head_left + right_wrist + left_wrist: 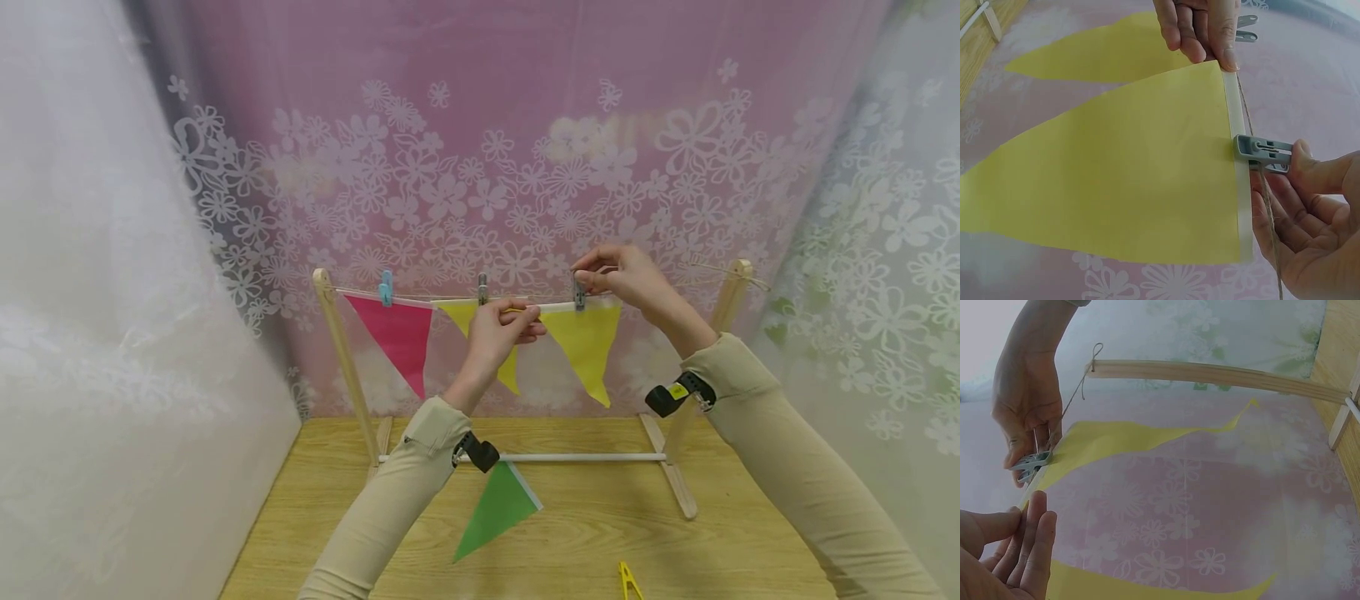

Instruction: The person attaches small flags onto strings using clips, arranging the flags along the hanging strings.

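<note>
My right hand [626,279] pinches a grey clothespin [579,293] between thumb and fingers. In the right wrist view the clothespin [1265,150] sits over the white top edge of a yellow pennant [1141,169], with the twine [1270,219] beside it. My left hand [501,333] pinches the upper left corner of that pennant [585,342]. Left of it hangs a second yellow pennant [457,312], partly hidden by my left hand, under another grey clothespin [482,287]. A pink pennant [397,337] hangs at the left from a blue clothespin [386,288].
A wooden stand with a left post [345,367] and right post [729,304] carries the twine; a white rod [585,457] joins its feet. On the wooden table [360,542] lie a green pennant [495,510] and a yellow clothespin [628,581]. Flowered curtains surround the table.
</note>
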Demonstrator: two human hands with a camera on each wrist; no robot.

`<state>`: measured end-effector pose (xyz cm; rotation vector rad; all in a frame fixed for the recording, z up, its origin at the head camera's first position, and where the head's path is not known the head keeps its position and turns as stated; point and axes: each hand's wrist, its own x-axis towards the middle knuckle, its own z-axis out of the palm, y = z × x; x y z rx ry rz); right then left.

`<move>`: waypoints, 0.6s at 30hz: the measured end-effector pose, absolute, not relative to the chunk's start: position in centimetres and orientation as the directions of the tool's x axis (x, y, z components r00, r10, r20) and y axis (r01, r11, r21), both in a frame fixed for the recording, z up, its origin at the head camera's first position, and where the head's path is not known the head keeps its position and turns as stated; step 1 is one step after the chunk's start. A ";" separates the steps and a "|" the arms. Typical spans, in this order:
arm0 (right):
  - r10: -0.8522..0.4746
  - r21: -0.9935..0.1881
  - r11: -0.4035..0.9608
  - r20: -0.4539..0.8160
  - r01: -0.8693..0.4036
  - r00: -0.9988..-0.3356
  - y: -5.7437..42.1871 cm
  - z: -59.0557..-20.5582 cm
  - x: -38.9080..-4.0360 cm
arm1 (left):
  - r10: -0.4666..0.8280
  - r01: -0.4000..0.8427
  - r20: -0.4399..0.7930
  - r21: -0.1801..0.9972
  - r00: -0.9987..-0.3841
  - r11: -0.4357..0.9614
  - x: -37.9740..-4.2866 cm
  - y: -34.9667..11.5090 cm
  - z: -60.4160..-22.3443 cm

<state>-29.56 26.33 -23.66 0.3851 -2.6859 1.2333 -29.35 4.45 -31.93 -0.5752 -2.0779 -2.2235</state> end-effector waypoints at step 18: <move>-0.167 -0.731 0.622 0.225 -0.279 -0.960 26.5 -23.7 -29.5 | 0.197 0.299 0.310 0.950 -0.930 -0.085 -29.6 4.7 -31.9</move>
